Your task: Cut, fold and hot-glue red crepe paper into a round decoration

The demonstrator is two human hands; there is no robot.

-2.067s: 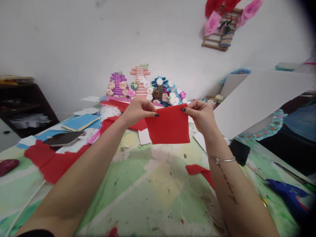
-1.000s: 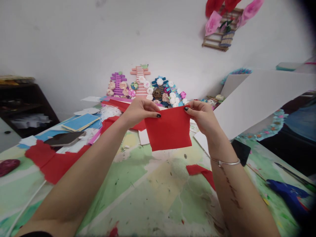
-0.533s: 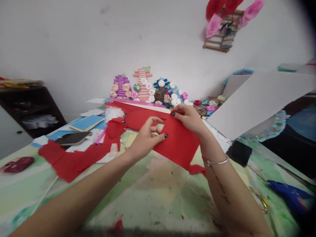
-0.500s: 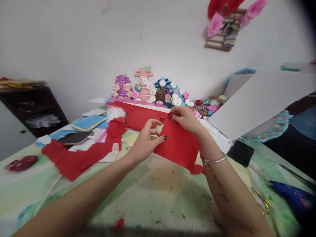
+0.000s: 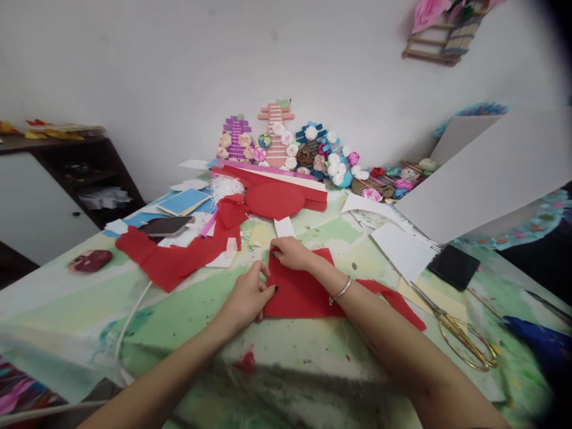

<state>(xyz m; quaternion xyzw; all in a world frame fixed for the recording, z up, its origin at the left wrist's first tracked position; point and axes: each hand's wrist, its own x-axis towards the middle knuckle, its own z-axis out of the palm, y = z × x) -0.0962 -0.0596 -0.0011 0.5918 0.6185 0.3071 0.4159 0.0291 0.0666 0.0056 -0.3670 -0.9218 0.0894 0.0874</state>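
Note:
A red sheet (image 5: 295,293), of paper or felt, lies on the cloth-covered table in front of me. My left hand (image 5: 251,291) is at its lower left edge, thumb and fingers closed on the border. At the upper left corner, my right hand (image 5: 289,252) pinches the sheet with bent fingers, and its forearm hides the right part. A narrow red offcut (image 5: 395,301) lies to the right of the forearm. Just beyond my right hand is a small white paper piece (image 5: 284,227).
Gold-handled scissors (image 5: 460,333) and a black square object (image 5: 454,266) lie at right. Red scraps (image 5: 174,262), a phone (image 5: 166,226) and a red oval (image 5: 274,200) are at left and behind. Flower-decorated crafts (image 5: 277,137) lean on the wall; a large white board (image 5: 482,179) stands at right.
The red sheet has come down from a raised, tilted position to lie flat on the table. Both hands moved down and left with it, and the offcut and scissors now show more fully.

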